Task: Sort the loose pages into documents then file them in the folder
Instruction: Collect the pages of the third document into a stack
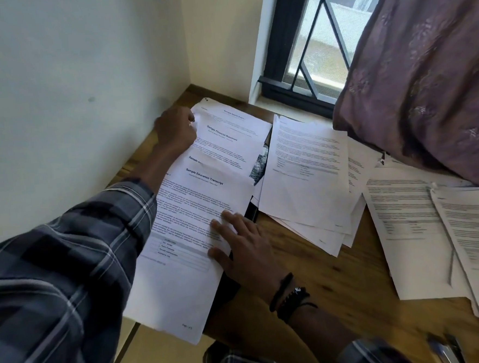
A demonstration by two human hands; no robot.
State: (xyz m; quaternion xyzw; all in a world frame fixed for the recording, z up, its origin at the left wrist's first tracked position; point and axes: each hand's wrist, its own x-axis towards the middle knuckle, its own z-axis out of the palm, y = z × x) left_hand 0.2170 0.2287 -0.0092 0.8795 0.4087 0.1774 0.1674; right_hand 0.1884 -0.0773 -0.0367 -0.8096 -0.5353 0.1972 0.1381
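Note:
Several printed pages lie fanned along the left of the wooden desk (333, 277). The nearest is headed "Sample Education Transcript" (180, 242), and a "Sample Financial Statement" page (227, 142) lies further back. My left hand (176, 129) pinches the far left edge of these pages near the wall. My right hand (242, 243) rests flat, fingers straight, on the right edge of the transcript page. A dark folder (250, 213) shows as a thin strip beneath the fanned pages, mostly hidden.
A loose pile of pages (309, 176) lies mid-desk, and more sheets (423, 231) overlap at the right. A purple curtain (423, 69) hangs over the far right pages. Pens (445, 348) lie at the near right corner. Wall on the left, window behind.

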